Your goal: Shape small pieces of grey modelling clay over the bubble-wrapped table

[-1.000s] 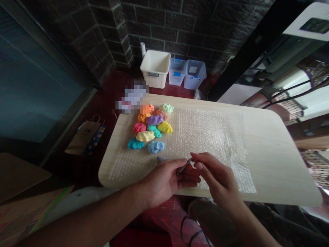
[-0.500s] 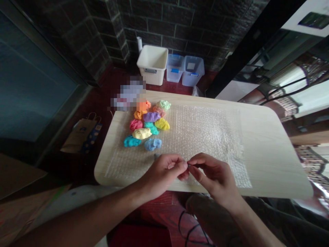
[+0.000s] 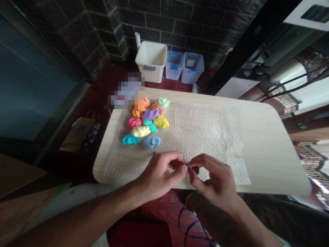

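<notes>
Above the near edge of the table, my left hand (image 3: 161, 175) pinches one end of a thin grey roll of modelling clay (image 3: 189, 166) between thumb and forefinger. My right hand (image 3: 216, 176) has its thumb and fingertips closed on the other end. Most of the roll is hidden by my fingers. Just behind my left hand, the edge of a dark grey lump (image 3: 155, 152) shows on the bubble wrap (image 3: 205, 127). Several coloured clay lumps lie beyond it, among them a light blue lump (image 3: 152, 142), a teal lump (image 3: 130, 139) and a pale yellow lump (image 3: 140, 131).
The bubble wrap lies on a pale wooden table (image 3: 269, 147). Behind it on the floor stand a cream bin (image 3: 151, 63) and two clear plastic boxes (image 3: 192, 68). A paper bag (image 3: 78, 133) is at the left. Black cables (image 3: 190, 226) trail on the floor below.
My left hand has turned from palm up with fingers extended to a pinch on the roll. My right fingertips have closed in beside it. The view has shifted slightly.
</notes>
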Demonstrator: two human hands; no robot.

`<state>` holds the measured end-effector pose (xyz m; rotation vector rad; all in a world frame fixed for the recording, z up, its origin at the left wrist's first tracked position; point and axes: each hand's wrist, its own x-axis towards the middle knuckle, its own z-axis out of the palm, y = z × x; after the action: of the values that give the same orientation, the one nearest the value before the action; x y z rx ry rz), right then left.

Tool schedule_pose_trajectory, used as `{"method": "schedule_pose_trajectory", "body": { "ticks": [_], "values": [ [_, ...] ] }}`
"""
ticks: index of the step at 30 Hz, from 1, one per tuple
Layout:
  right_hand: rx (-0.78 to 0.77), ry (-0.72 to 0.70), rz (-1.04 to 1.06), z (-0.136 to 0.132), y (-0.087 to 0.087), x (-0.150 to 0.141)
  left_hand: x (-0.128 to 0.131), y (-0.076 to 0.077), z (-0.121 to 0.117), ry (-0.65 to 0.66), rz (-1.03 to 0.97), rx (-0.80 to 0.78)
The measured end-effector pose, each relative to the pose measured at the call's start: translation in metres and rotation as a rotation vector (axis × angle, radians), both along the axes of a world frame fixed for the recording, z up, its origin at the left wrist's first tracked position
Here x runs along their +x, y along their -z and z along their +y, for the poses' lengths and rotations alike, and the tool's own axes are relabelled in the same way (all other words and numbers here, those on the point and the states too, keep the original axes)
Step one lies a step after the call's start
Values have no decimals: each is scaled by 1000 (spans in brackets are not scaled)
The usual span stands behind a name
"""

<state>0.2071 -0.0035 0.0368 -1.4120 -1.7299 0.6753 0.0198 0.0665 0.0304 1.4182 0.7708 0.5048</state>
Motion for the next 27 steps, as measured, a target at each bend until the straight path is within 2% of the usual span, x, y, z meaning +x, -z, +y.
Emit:
{"method": "schedule_pose_trajectory", "body": {
  "ticks": [8, 15, 23, 27],
  "values": [
    [17, 20, 68, 1, -3, 0, -1, 3, 0, -23, -70, -115],
    [-57, 76, 270, -1, 5, 4, 0, 1, 1, -56, -150, -243],
    [-46, 68, 241, 1, 4, 4, 1, 6, 0, -86, -139, -207],
    [-80, 71, 289, -1, 6, 4, 1, 5, 0, -102, -147, -189]
  ]
}}
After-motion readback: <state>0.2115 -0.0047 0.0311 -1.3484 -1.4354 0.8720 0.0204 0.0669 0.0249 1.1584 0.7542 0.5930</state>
